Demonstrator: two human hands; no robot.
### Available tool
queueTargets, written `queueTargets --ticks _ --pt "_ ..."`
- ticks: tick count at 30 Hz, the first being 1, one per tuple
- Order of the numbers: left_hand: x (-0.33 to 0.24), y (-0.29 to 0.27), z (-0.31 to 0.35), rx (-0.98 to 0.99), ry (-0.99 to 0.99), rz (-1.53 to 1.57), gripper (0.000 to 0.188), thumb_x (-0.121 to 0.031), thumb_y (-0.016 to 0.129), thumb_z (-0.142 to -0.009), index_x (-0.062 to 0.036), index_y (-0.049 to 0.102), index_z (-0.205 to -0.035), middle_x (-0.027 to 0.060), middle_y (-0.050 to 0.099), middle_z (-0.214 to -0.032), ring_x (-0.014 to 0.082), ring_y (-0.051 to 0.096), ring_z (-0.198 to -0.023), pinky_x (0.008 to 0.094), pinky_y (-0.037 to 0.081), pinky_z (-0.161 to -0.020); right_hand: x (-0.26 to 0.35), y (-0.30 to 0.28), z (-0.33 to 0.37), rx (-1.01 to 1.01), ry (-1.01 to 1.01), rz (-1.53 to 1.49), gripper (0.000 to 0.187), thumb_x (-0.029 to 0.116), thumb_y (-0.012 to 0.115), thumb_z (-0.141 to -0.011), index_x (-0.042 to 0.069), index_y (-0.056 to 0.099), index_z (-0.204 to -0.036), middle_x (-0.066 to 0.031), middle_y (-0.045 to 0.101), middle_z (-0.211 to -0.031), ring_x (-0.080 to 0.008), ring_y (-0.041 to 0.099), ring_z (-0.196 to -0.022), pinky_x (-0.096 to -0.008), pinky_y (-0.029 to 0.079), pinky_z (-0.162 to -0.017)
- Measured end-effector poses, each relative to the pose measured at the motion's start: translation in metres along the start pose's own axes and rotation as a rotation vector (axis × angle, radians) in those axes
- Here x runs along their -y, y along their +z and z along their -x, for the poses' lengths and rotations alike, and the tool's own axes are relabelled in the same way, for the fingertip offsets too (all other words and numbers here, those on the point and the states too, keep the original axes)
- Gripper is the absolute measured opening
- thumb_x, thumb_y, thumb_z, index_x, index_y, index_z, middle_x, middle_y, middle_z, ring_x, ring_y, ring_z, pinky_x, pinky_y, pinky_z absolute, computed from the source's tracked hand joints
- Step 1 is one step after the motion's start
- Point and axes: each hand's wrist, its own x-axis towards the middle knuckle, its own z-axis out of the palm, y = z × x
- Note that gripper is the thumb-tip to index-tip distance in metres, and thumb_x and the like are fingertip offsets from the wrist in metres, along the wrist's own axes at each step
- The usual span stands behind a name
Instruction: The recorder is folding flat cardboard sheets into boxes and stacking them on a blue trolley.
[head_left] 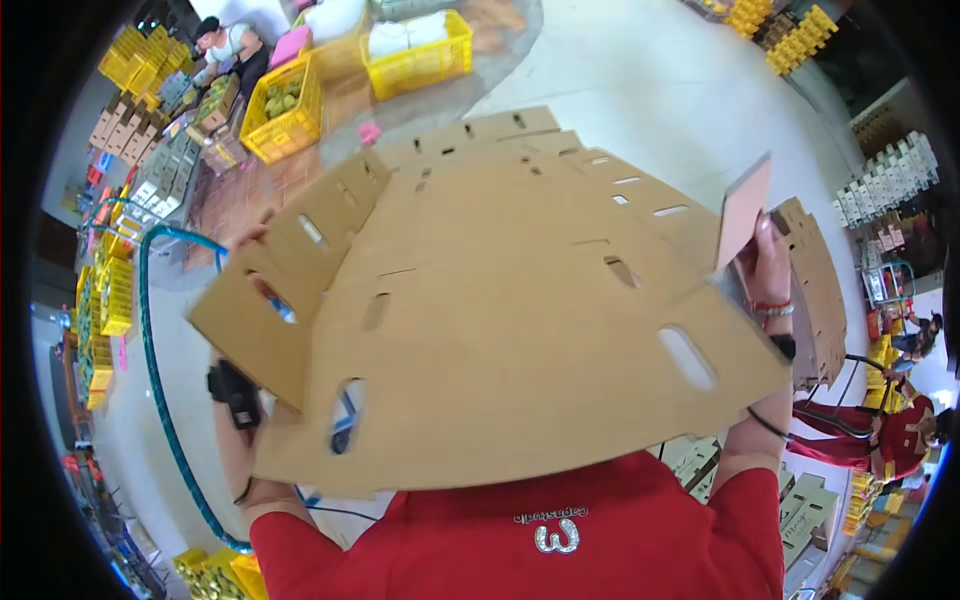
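A large brown cardboard box blank [480, 300] with slots and hand holes spreads in front of my chest. Its left side flap is folded up, and on the right a smaller flap [744, 210] stands raised. My left hand [250, 238] is closed on the left flap's outer edge, mostly hidden behind the card. On the other side, my right hand [765, 257] is closed around the raised right flap, thumb along its edge. Its remaining fingers are partly hidden.
A blue-green cart handle [150, 340] curves up at my left. Yellow crates [283, 108], one holding green fruit, stand at the far left near a seated person [235, 50]. More cardboard blanks [815, 290] stand at my right, beyond them a person in red [895, 435].
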Motion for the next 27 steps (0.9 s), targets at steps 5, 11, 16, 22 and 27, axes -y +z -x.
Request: queueTargets --ticks 5,11,16,22,27 --pt "-0.043 0.039 -0.031 0.101 0.345 0.247 0.054 -0.026 0.071 -0.066 -0.0062 0.047 -0.109 0.0109 0.048 -0.111 0.0238 0.046 -0.107 0.0382 0.042 -0.086 0.037 0.01 -0.017 0.2 -0.38 -0.292 0.057 0.035 0.064 -0.077 -0.001 0.045 -0.117 -0.0119 0.052 -0.115 -0.0207 0.048 -0.108 -0.0372 0.033 -0.097" --pt "-0.001 0.012 -0.044 -0.016 0.291 0.104 0.054 -0.025 0.072 -0.063 -0.0058 0.047 -0.107 0.0105 0.049 -0.109 0.0236 0.047 -0.104 0.0367 0.041 -0.086 -0.046 0.0 -0.033 -0.044 -0.104 -0.356 0.045 0.028 0.071 -0.071 0.003 0.054 -0.105 -0.0075 0.06 -0.101 -0.019 0.054 -0.097 -0.0359 0.04 -0.089" --pt "0.013 -0.006 -0.055 -0.104 0.281 -0.238 0.054 -0.024 0.072 -0.061 -0.0054 0.048 -0.106 0.0101 0.05 -0.107 0.0234 0.047 -0.101 0.0355 0.041 -0.085 -0.011 0.039 -0.024 -0.019 -0.278 -0.245 0.036 0.031 0.066 -0.075 0.002 0.06 -0.096 -0.0048 0.061 -0.084 -0.0133 0.056 -0.081 -0.0286 0.045 -0.075" --pt "0.013 0.059 -0.023 -0.093 0.245 -0.802 0.063 -0.022 0.076 -0.053 -0.003 0.048 -0.106 0.0104 0.049 -0.108 0.0221 0.046 -0.102 0.0318 0.038 -0.087 0.004 0.061 0.007 0.402 -0.054 0.287 0.025 0.021 0.069 -0.07 0.002 0.061 -0.085 -0.0034 0.058 -0.095 -0.014 0.053 -0.084 -0.0276 0.041 -0.076" --pt "0.039 0.055 0.033 0.028 -0.016 -0.433 0.056 -0.007 0.071 -0.064 -0.0057 0.046 -0.115 0.01 0.044 -0.117 0.0227 0.049 -0.103 0.0298 0.04 -0.088 -0.017 0.079 0.043 0.632 -0.461 0.686 0.024 0.017 0.072 -0.063 0.005 0.053 -0.071 -0.0075 0.054 -0.094 -0.0257 0.051 -0.086 -0.0353 0.044 -0.071"
